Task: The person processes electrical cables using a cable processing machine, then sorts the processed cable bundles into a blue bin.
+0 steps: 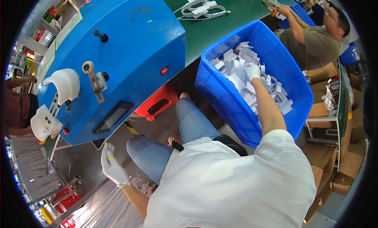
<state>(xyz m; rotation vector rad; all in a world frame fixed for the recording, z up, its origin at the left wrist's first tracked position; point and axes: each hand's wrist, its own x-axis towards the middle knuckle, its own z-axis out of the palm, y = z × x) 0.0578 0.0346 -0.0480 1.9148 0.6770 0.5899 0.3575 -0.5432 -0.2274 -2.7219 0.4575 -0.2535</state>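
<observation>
My right hand [252, 72], in a white glove, reaches into a large blue plastic bin [220, 88]. It touches a heap of small white paper-like pieces [238, 80], some flat and some curled. Its fingertips are lost among them, so its grip is hidden. Low on the left, my left hand [113, 165], also gloved in white with a yellow patch, hangs in the air with its fingers extended. Nothing shows in it. Nearest to it is the front edge of a blue machine [134, 50] with white curved pads [65, 85], a metal arm [94, 82] and a dark screen [113, 117].
Bundled white strips [201, 8] lie on the green table [236, 9]. A red stool [157, 104] stands under the machine. Long pale strips [104, 208] lie below my left arm. At right are a co-worker [319, 39] and cardboard boxes [321, 159].
</observation>
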